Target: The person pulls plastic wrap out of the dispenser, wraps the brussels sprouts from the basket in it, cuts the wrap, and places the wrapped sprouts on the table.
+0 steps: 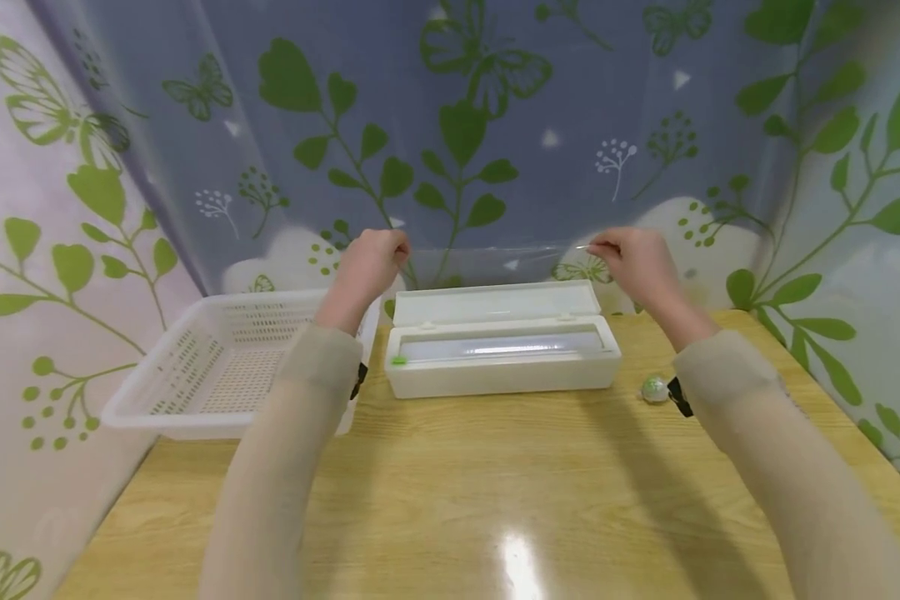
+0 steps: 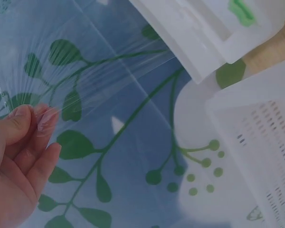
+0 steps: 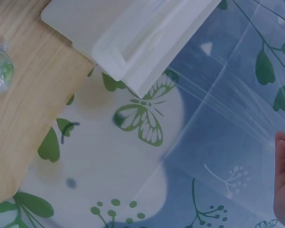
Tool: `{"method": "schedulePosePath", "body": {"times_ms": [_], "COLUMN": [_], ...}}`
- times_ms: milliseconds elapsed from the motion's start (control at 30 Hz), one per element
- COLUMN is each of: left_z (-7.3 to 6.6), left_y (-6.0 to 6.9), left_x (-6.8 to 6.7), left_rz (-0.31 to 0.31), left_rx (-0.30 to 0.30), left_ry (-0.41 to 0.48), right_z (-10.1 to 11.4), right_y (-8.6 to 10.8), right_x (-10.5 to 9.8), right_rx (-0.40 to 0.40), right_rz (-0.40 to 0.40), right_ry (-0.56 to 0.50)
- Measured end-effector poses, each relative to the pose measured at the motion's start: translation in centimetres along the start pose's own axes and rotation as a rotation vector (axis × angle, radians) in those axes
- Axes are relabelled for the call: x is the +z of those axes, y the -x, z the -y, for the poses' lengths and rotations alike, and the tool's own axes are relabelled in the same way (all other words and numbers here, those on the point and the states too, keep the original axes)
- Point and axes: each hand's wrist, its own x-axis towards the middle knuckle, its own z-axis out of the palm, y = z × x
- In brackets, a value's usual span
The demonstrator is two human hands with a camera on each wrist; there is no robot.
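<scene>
A sheet of clear cling film point(image 2: 118, 66) stretches between the two hands, above and behind a white cling film dispenser point(image 1: 502, 379). My left hand point(image 1: 367, 268) pinches one corner of the film; in the left wrist view the thumb and fingertips gather it into creases. On the other side my right hand point(image 1: 637, 262) pinches the opposite corner, partly cut off in the right wrist view. The dispenser's lid point(image 1: 497, 305) stands raised, and a shiny film roll point(image 1: 502, 345) shows inside. A green slider point(image 1: 399, 360) sits at its left front corner.
A white perforated plastic basket point(image 1: 217, 432) stands left of the dispenser, under the left forearm. Right of it, near the right wrist, lies a small green-and-white ball in clear wrap point(image 1: 654, 389). A patterned curtain point(image 1: 390, 100) hangs behind the wooden table point(image 1: 457, 483).
</scene>
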Motion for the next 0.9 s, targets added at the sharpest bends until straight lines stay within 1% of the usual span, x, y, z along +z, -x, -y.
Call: {"method": "schedulePosePath", "body": {"times_ms": [133, 300, 367, 533, 600, 800, 900], "left_z": [-0.5, -1.0, -1.1, -1.4, -1.4, -1.5, -1.5], "left_y": [0.1, 0.4, 0.5, 0.6, 0.7, 1.1, 1.3], "left_x": [-1.1, -2.4, -2.8, -4.2, -4.6, -5.7, -6.0], "left_rz": [-0.011, -0.063, -0.083, -0.115, -0.122, -0.126, -0.135], "left_rx": [-0.001, -0.007, 0.001, 0.022, 0.028, 0.023, 0.024], "left_ry": [0.0, 0.027, 0.032, 0.04, 0.069, 0.214, 0.24], "right_z": [0.4, 1.1, 1.4, 2.1, 2.3, 2.9, 3.1], "right_y": [-0.2, -0.7, -0.8, -1.3, -1.3, -1.1, -0.8], "right_x": [-1.0, -2.2, -2.7, -3.7, -4.1, -5.4, -5.9], "right_rx": [-0.012, -0.03, -0.041, -0.08, -0.083, -0.063, -0.071], "right_rz": [-0.017, -0.025, -0.037, -0.106, -0.12, -0.127, -0.135], "right_ry": [0.007, 0.019, 0.018, 0.028, 0.033, 0.016, 0.013]}}
